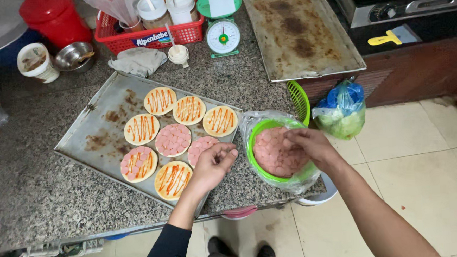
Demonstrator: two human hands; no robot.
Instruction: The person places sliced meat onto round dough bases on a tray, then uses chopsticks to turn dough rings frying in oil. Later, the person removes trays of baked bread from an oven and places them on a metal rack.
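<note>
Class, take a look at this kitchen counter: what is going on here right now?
A person is topping small round dough bases on a metal tray with pink sausage slices. The right hand reaches into the green bowl of slices; the left hand hovers by the tray's near edge. Some bases are covered with slices, others show only sauce stripes.

Stone, metal and plastic around the speckled worktop

The worktop looks like polished granite, grey and flecked. On it, the baking tray is dull metal, stained brown. At the worktop's edge, the green bowl is glossy plastic wrapped in clear crinkled film. Behind the tray lies a grey cloth, soft and matt.
</note>
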